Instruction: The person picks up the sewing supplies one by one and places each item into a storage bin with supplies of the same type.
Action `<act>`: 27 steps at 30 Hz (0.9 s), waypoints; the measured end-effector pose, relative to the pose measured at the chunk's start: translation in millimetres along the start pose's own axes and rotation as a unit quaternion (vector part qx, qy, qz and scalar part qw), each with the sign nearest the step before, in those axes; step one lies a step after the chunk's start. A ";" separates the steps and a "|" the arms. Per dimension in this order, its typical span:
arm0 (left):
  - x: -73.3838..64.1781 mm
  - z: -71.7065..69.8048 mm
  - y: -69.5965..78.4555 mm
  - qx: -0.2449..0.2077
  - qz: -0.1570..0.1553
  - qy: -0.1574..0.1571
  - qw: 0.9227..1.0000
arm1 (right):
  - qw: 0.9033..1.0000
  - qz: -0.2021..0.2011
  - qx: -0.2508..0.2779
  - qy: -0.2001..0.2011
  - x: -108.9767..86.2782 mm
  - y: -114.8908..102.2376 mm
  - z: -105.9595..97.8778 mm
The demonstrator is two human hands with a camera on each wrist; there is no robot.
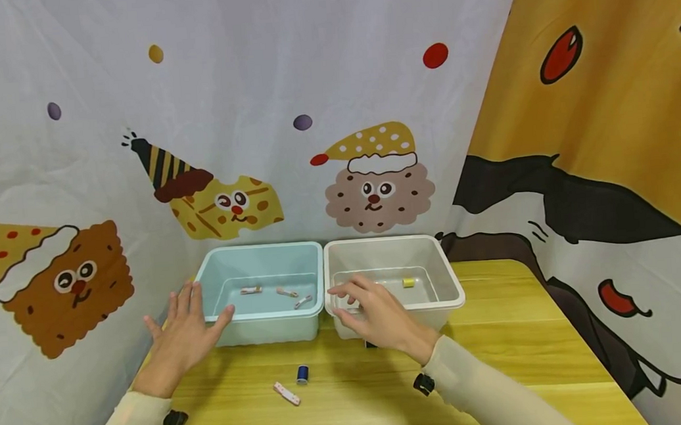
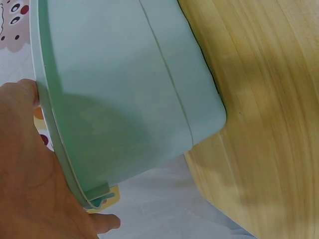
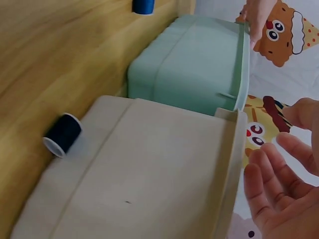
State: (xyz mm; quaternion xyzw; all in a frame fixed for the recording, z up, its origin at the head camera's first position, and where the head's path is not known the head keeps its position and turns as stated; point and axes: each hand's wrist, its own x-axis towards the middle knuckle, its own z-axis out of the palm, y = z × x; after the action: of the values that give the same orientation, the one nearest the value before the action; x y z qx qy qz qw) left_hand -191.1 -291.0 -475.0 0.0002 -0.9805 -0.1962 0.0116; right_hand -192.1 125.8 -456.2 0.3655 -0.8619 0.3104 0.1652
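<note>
My left hand (image 1: 184,338) is at the left front corner of the light blue bin (image 1: 266,329), fingers spread, thumb over the rim. In the left wrist view, the same hand lies along the bin's rim. Over the front left of the off-white bin (image 1: 454,297), my right hand (image 1: 377,312) hovers with loosely bent fingers, holding nothing. Inside that bin lies a yellow thread spool (image 1: 408,283). Three small slim pieces, one pale and pinkish (image 1: 287,292), lie in the blue bin; their kind is unclear.
A blue thread spool (image 1: 302,374) stands on the wooden table (image 1: 505,359), near a slim white piece with red dots (image 1: 286,394). Close to the off-white bin's front is a black thread spool (image 3: 63,135). A printed cloth (image 1: 235,68) hangs behind both bins.
</note>
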 end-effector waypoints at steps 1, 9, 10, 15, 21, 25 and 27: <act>0.0 0.0 0.1 0.000 0.000 -0.001 1.000 | 1.000 -0.001 0.003 0.002 -2.8 0.4 0.6; -0.8 1.9 -1.0 -0.001 -0.001 -0.001 1.000 | 0.998 -0.038 0.047 0.019 -25.0 6.8 5.3; -0.7 2.2 -1.1 -0.003 -0.001 0.000 1.000 | 0.998 -0.044 0.046 0.021 -27.9 7.8 5.3; 0.0 2.4 -1.2 -0.005 0.001 0.002 1.000 | 0.997 -0.063 0.037 0.014 -43.4 13.5 4.9; 1.1 1.2 -0.5 0.000 -0.001 -0.001 1.000 | 0.996 -0.083 0.020 -0.015 -63.3 22.9 9.5; 1.0 0.4 0.4 0.002 0.000 0.002 1.000 | 0.997 -0.053 0.016 -0.060 -75.5 29.2 12.8; 1.3 0.7 -0.4 0.004 0.001 0.004 1.000 | 0.996 -0.027 0.017 -0.087 -81.1 33.2 14.5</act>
State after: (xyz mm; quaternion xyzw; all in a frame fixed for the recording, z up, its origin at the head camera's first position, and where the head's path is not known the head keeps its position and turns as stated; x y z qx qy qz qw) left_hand -192.5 -291.1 -475.8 -0.0003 -0.9811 -0.1926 0.0159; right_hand -162.2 177.0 -522.4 0.4167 -0.8575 0.2876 0.0915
